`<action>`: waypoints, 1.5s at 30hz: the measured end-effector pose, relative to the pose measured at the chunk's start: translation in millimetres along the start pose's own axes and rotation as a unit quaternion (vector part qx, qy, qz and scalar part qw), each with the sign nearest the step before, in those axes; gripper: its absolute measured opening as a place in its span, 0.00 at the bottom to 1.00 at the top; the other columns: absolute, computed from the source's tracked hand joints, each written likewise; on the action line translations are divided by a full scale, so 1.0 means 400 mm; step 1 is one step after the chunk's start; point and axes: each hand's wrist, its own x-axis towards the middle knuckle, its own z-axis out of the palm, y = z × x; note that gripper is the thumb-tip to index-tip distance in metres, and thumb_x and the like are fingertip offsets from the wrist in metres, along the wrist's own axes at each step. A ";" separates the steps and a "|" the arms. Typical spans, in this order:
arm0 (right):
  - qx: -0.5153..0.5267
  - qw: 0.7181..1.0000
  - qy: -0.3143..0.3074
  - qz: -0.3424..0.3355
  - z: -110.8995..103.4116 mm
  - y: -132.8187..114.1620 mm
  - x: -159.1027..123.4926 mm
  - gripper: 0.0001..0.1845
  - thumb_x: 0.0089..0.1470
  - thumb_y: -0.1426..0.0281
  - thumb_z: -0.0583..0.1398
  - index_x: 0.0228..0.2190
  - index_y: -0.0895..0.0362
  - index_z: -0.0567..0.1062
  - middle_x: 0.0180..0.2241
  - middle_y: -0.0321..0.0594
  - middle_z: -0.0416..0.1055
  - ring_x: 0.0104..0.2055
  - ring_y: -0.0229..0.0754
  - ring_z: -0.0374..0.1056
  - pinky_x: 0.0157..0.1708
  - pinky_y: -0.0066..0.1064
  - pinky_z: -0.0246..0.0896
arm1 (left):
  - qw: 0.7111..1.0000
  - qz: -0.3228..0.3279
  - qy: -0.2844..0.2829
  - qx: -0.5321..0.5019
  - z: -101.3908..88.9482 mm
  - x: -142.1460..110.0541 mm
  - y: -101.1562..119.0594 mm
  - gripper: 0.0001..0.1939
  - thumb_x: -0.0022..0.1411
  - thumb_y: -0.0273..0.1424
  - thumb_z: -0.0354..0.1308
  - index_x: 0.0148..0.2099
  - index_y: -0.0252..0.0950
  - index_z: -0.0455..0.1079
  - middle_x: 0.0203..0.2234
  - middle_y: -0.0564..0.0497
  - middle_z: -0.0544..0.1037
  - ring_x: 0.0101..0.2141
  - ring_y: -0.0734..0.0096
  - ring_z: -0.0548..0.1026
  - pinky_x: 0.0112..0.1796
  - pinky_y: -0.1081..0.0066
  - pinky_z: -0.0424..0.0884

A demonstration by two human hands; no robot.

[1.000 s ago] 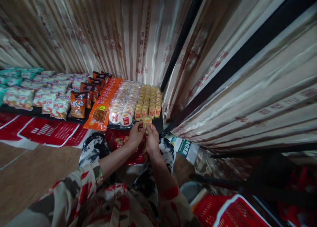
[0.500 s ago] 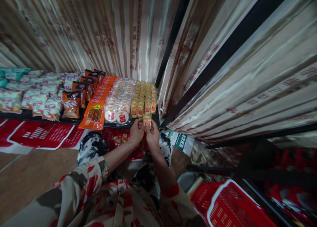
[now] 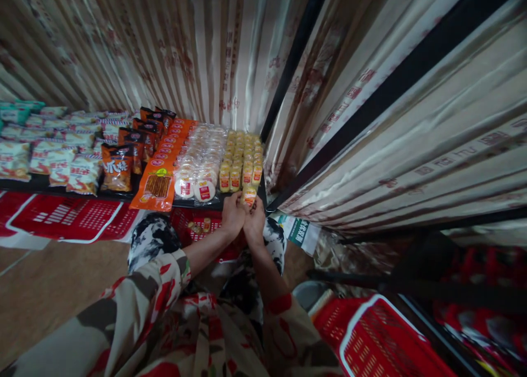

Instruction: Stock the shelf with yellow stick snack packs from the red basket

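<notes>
Between my two hands is a small yellow wrapped snack (image 3: 248, 196) with a red and white label. My left hand (image 3: 234, 217) pinches it from the left, and my right hand (image 3: 254, 223) grips its right side. The hands touch each other at the shelf's front edge. Just beyond them stand rows of matching yellow snacks (image 3: 235, 174) on the black shelf (image 3: 193, 205). Below, between my knees, a red basket (image 3: 181, 219) contains a few more small yellow snacks (image 3: 206, 224). My forearms partly cover the basket.
Left of the yellow rows lie round white wrapped cakes (image 3: 205, 190), orange flat packs (image 3: 154, 187), black-orange bags (image 3: 117, 166) and pale bags (image 3: 84, 171). Pleated curtain (image 3: 197, 48) and black posts (image 3: 284, 80) border the shelf. Another red basket (image 3: 382, 338) sits at lower right.
The snack in my hands is tilted a little differently, and my hands have drawn closer together around it. The view has shifted slightly. The shelf rows look the same.
</notes>
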 end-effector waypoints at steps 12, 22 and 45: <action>-0.075 0.995 0.052 -0.027 0.015 -0.004 0.030 0.23 0.49 0.66 0.53 0.48 0.58 0.68 0.44 0.46 0.65 0.48 0.44 0.60 0.50 0.33 0.55 | 1.000 -0.020 0.001 0.005 0.030 0.025 0.015 0.15 0.57 0.22 0.52 0.47 0.32 0.70 0.42 0.43 0.74 0.43 0.63 0.71 0.46 0.69 0.65; -0.127 0.989 0.067 -0.040 0.033 0.007 0.091 0.28 0.49 0.69 0.54 0.52 0.61 0.63 0.44 0.49 0.64 0.47 0.46 0.61 0.50 0.38 0.57 | 0.996 0.048 -0.044 0.058 0.007 0.029 0.048 0.13 0.63 0.26 0.47 0.47 0.33 0.70 0.46 0.45 0.74 0.48 0.69 0.70 0.52 0.71 0.63; -0.229 0.969 0.069 -0.062 0.078 0.027 0.141 0.27 0.51 0.73 0.51 0.54 0.62 0.61 0.46 0.51 0.67 0.50 0.47 0.60 0.50 0.38 0.55 | 0.978 0.131 -0.048 0.152 0.011 0.086 0.021 0.15 0.65 0.27 0.43 0.48 0.31 0.69 0.48 0.43 0.74 0.49 0.66 0.70 0.53 0.65 0.63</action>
